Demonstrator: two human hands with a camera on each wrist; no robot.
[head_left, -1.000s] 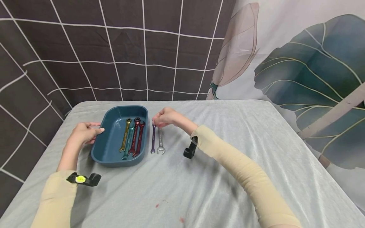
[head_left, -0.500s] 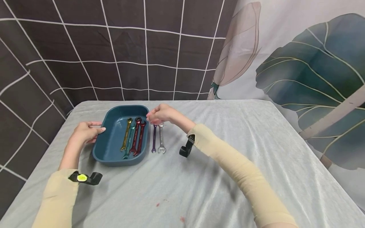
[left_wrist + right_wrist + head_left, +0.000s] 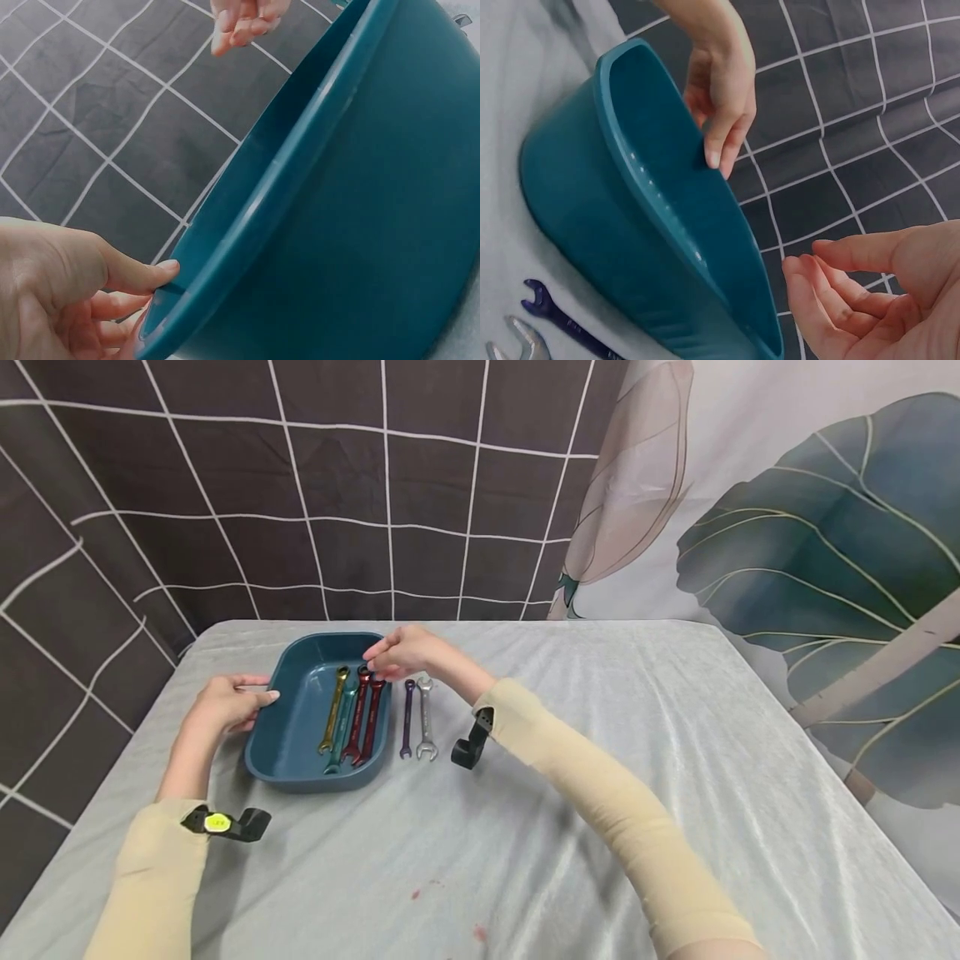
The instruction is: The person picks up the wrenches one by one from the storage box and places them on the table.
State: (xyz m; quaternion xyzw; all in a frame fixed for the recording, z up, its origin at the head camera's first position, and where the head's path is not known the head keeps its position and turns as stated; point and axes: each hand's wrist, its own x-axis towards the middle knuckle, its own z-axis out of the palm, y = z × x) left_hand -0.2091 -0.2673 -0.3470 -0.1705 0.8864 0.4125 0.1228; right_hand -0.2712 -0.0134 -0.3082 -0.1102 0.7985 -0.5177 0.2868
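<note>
A blue-green plastic tub (image 3: 315, 782) stands on the left of the table. My left hand (image 3: 225, 703) pinches its left rim, thumb (image 3: 154, 276) inside and fingers outside. Inside lie a gold wrench (image 3: 333, 710), a teal wrench (image 3: 342, 727) and two red wrenches (image 3: 371, 720), side by side towards the right wall. Over the tub's far right corner hovers my right hand (image 3: 405, 652); its fingers are loosely bent with nothing visible between them, as the right wrist view shows. Right of the tub, a purple wrench (image 3: 407, 718) and a silver wrench (image 3: 426, 720) lie on the cloth.
A pale grey cloth (image 3: 555, 827) covers the table, with small reddish marks (image 3: 480, 933) near the front. Dark gridded fabric (image 3: 427, 485) hangs behind and to the left. A leaf-patterned curtain (image 3: 810, 552) hangs at the right.
My right hand has moved left, away from above the purple and silver wrenches to over the tub's far right corner. Both wrenches still lie on the table. The left hand keeps its hold.
</note>
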